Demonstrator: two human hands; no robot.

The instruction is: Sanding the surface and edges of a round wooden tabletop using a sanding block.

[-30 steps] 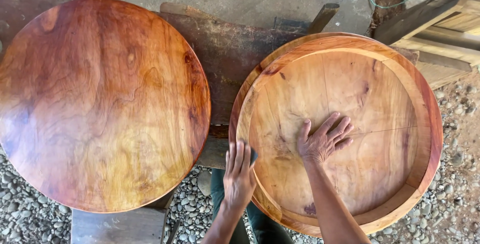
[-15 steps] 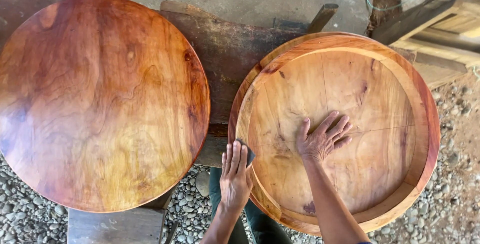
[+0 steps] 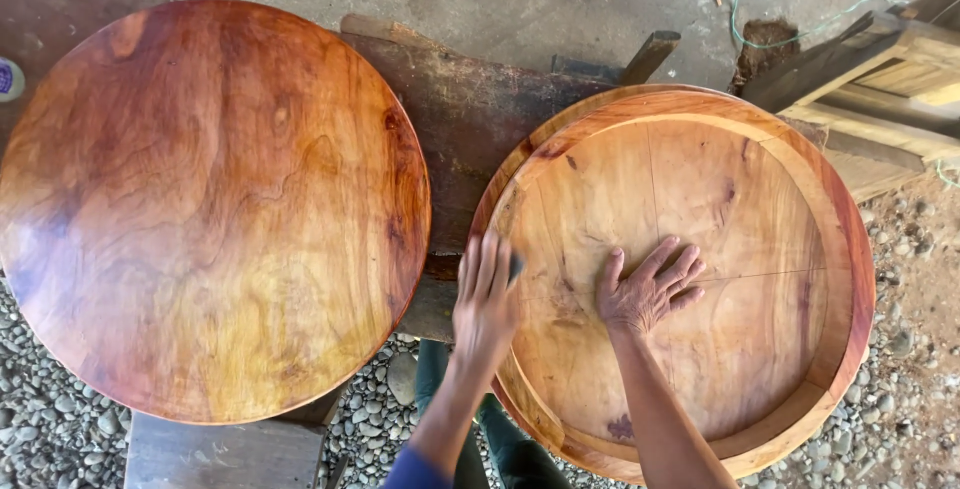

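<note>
We pressed our right hand (image 3: 648,294) flat, fingers spread and gripping nothing, on the floor of the pale round wooden tray with the raised reddish rim (image 3: 845,249), while our left hand (image 3: 485,299) lay blurred on that tray's near-left rim over a small dark pad (image 3: 516,267) we could barely make out. Left of the tray lay the glossy red-brown round wooden tabletop (image 3: 210,209) on the dark plank bench (image 3: 450,119), grey gravel (image 3: 50,429) below. We judged that rubbing went best with the tray pinned firmly and even strokes following the rim's curve.

left hand (image 3: 487,301) lies flat and blurred at lower centre, fingers together pointing up; right hand (image 3: 648,291) rests palm-down beside it, fingers spread up-right.
</note>
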